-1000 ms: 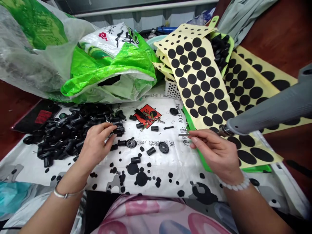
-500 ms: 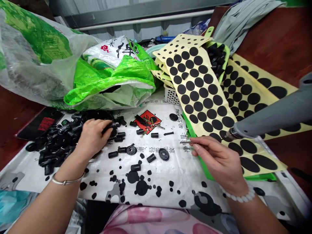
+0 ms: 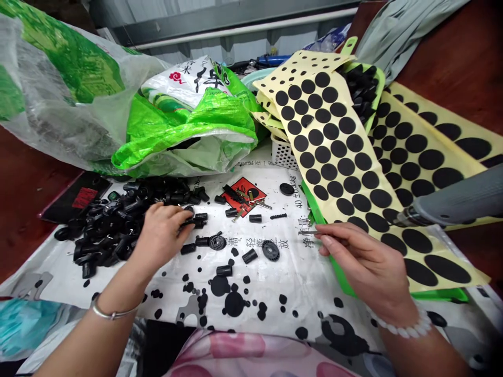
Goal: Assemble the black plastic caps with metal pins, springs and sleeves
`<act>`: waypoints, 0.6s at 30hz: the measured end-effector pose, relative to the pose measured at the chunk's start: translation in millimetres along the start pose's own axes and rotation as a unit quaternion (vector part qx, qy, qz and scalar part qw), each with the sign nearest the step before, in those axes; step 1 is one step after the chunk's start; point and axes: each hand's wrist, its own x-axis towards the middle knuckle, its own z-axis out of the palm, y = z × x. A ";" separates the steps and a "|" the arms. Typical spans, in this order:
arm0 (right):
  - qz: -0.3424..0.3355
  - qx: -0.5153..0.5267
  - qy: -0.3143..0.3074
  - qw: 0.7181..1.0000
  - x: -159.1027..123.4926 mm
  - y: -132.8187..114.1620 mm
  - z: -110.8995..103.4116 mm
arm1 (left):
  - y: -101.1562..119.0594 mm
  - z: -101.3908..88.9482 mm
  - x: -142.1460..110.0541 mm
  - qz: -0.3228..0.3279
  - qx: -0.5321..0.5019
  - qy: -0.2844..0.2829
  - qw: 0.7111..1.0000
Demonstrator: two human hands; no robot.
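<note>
My left hand (image 3: 162,235) rests at the right edge of a heap of small black plastic parts (image 3: 113,220), its thumb and fingers closed on one black part. My right hand (image 3: 363,262) pinches thin metal tweezers (image 3: 308,231), tips pointing left over the white printed sheet (image 3: 275,272). Loose black cylinders (image 3: 250,256) and two black toothed discs (image 3: 271,250) lie between my hands. A yellow sheet of round black stickers (image 3: 341,167) lies just beyond my right hand.
A green and white woven sack (image 3: 184,120) and a clear plastic bag (image 3: 51,94) lie at the back left. A grey tool handle (image 3: 459,199) juts in from the right. A green tray of black parts (image 3: 363,89) and a white basket (image 3: 281,152) stand behind the stickers.
My left hand reached into the heap of black parts and has drawn back a little toward the loose pieces. My right hand with the tweezers has hardly moved; the view shifted slightly.
</note>
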 end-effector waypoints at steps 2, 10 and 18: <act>0.003 -0.003 0.000 1.000 -0.3 -0.7 -0.7 | 6.8 10.4 -0.8 0.002 0.002 -0.029 1.000; 0.014 0.003 -0.007 1.000 0.9 3.9 2.4 | 3.5 23.4 -0.2 0.001 0.003 -0.028 1.000; -0.020 -0.014 -0.004 1.000 1.2 -6.6 0.9 | -0.2 22.6 -8.2 0.031 -0.044 -0.016 0.998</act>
